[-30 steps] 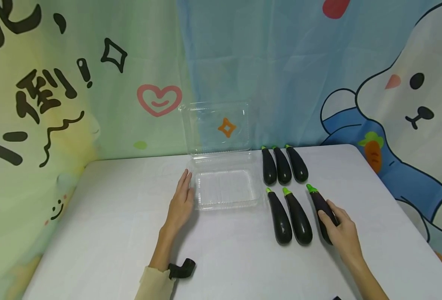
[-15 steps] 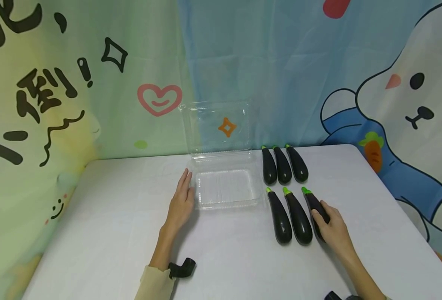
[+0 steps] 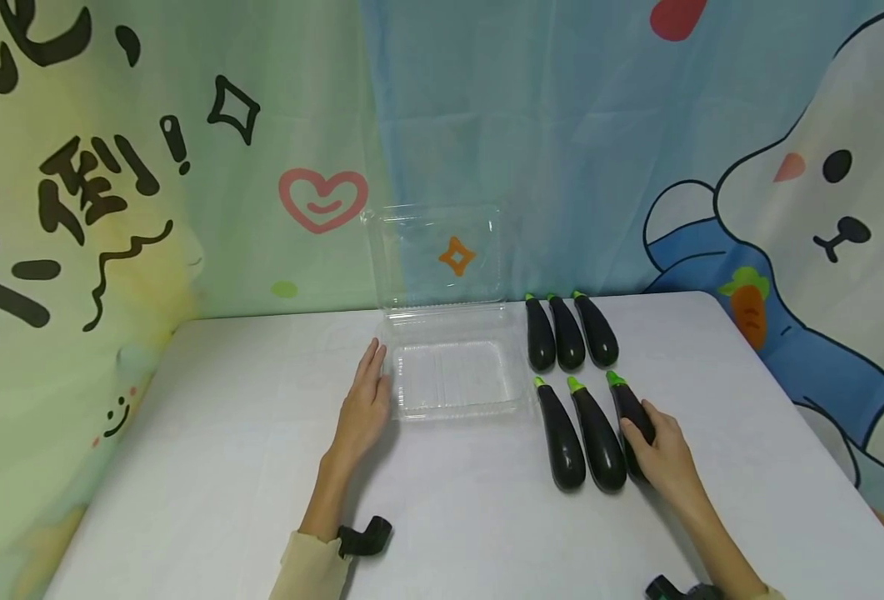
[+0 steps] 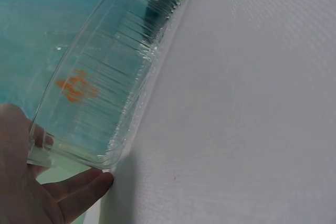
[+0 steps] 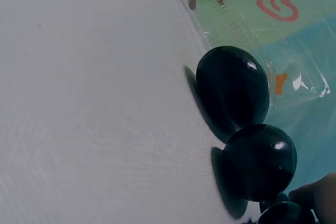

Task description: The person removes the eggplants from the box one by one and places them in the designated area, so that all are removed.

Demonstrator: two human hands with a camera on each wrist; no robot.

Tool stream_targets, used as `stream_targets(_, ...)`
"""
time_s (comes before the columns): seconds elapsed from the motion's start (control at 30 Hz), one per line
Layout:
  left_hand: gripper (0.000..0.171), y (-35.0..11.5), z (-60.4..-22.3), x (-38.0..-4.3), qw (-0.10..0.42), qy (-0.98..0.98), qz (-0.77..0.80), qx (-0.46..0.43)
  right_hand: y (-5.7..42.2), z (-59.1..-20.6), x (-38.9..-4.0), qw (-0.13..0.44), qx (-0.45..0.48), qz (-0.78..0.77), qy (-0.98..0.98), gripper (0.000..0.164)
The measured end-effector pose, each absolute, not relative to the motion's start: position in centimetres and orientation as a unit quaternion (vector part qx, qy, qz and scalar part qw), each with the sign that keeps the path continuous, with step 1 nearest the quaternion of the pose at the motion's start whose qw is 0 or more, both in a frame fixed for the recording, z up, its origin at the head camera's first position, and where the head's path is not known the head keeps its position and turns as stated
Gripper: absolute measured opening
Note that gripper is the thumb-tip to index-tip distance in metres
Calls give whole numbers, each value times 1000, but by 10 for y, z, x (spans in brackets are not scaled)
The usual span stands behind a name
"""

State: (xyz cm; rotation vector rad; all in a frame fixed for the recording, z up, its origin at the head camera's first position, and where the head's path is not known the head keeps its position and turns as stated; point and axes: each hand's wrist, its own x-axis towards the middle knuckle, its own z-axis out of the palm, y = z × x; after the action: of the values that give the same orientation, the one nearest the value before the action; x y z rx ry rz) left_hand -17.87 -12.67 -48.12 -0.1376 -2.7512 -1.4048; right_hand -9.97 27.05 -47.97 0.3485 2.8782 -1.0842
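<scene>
My right hand (image 3: 665, 454) grips a dark eggplant (image 3: 631, 410) with a bright green stem end, its thumb on the near side. The held eggplant lies at the right of the front row, beside two others: a middle eggplant (image 3: 599, 437) and a left eggplant (image 3: 560, 437). In the right wrist view, the rounded bottom of an eggplant (image 5: 260, 161) shows near the thumb. My left hand (image 3: 364, 408) touches the left side of an open clear plastic container (image 3: 449, 412) with fingers extended; in the left wrist view its fingers (image 4: 84, 190) lie at the container's corner.
Three more eggplants stand in a back row, one of them the middle eggplant (image 3: 566, 333). The container's clear lid (image 3: 434, 258) is raised against the printed curtain (image 3: 584, 150). A white cloth covers the table (image 3: 224, 467).
My right hand has moved left with its eggplant, bringing it close beside the other two in the front row. The left hand has stayed at the container.
</scene>
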Motion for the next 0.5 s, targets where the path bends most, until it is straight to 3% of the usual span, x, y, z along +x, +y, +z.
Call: stream_targets(0.5, 49, -126, -483, -179, 35, -887, -458, -45, 273, -482, -98, 21, 98, -351, 931, 69)
